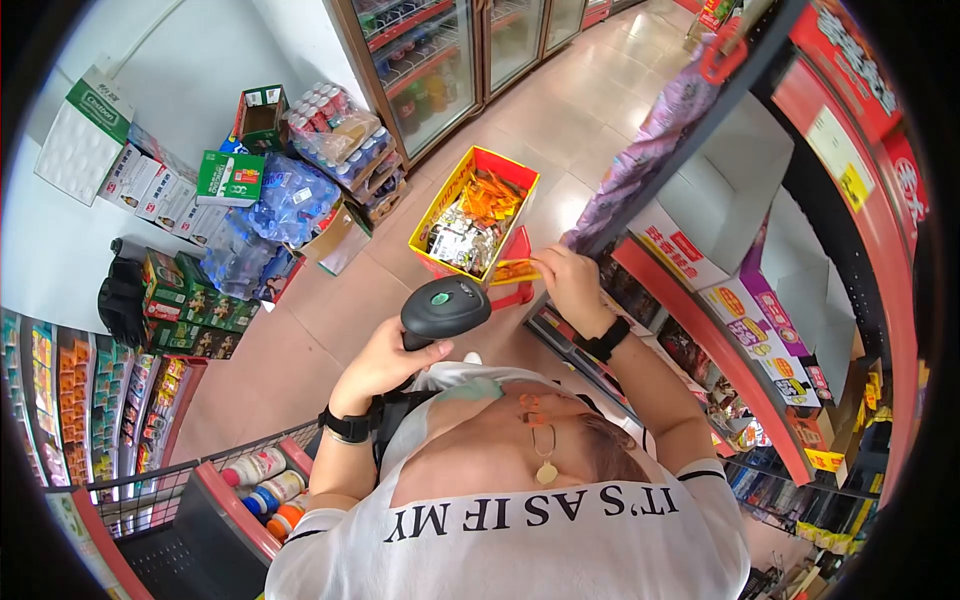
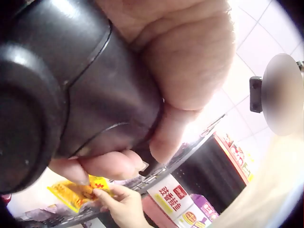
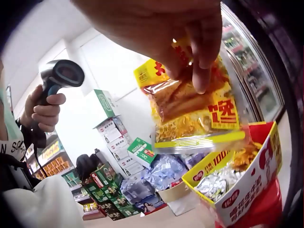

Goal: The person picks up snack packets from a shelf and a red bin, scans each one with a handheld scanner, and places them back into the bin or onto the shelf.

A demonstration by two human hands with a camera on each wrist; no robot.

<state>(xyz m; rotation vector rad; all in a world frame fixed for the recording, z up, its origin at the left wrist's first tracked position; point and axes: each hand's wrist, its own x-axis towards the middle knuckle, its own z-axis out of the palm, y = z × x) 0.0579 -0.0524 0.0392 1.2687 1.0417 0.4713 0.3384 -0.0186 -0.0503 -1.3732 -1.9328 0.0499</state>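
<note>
My left hand (image 1: pixel 378 368) grips a black barcode scanner (image 1: pixel 446 308) by its handle, its head raised in front of my body. In the left wrist view the fingers (image 2: pixel 111 164) wrap round the dark handle. My right hand (image 1: pixel 572 288) pinches a yellow and orange snack packet (image 3: pixel 192 102) by its upper part, and the clear sealed edge hangs down. Just beyond this packet stands a yellow-rimmed box (image 1: pixel 416 236), with orange packets (image 1: pixel 492 200) and silver packets (image 1: pixel 462 240) inside.
A red stool (image 1: pixel 518 296) shows under the box. Shelving with a red edge (image 1: pixel 700 350) curves along my right. Shrink-wrapped bottles (image 1: pixel 295 198) and cartons (image 1: pixel 190 300) are stacked by the left wall. Glass-door fridges (image 1: pixel 425 85) stand ahead.
</note>
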